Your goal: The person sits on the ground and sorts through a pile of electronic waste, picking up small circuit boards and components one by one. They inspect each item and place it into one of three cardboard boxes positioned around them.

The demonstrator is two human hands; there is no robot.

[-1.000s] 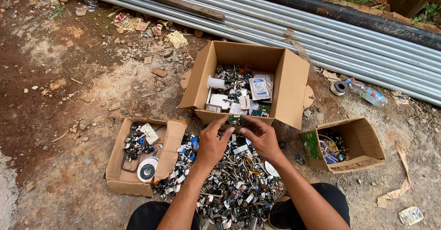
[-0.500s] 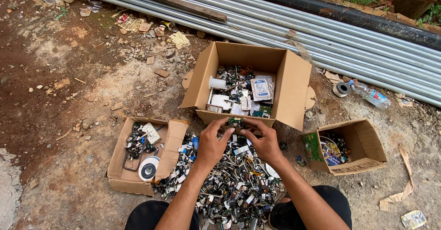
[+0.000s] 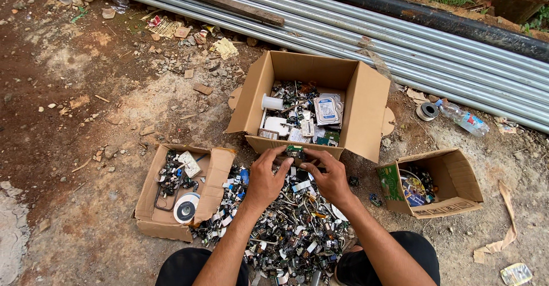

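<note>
both hands (image 3: 297, 177) pinching green circuit board (image 3: 295, 150)

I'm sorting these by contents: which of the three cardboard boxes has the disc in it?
The low box on the left: a round disc lies inside. The large middle box and small right box show none.

A single head-worn view looks steeply down and forward from close above the large open brown cardboard box (image 3: 311, 106) of electronic scrap; grey metal pipes (image 3: 400, 40) cross the top beyond it, and bare dirt ground (image 3: 74, 120) spreads to its left.
</note>
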